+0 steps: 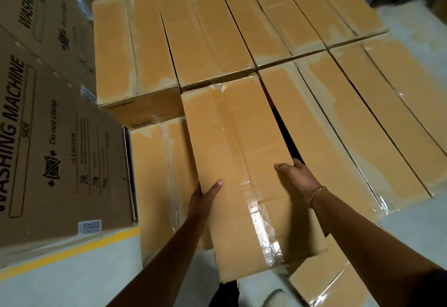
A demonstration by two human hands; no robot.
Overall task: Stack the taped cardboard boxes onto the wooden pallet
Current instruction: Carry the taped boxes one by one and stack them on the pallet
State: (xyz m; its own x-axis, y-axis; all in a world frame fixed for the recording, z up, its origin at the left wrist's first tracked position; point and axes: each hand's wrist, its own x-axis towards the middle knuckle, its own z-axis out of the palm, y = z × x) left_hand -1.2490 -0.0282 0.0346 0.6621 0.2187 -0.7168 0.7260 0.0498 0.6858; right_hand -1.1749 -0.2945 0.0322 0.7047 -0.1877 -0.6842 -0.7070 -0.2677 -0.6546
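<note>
The person holds a long taped cardboard box (242, 161) by its near end. The left hand (205, 198) and right hand (297, 176) grip its side edges, thumbs on top. It is sealed, so its contents are hidden. Its far end meets the higher stacked boxes (169, 40), above a lower row (338, 118). Washing machine cartons (48, 149) stand at the left.

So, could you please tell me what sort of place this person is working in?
Probably a warehouse: rows of taped cardboard boxes, large washing machine cartons beside them, and a yellow line painted on the grey floor.
</note>
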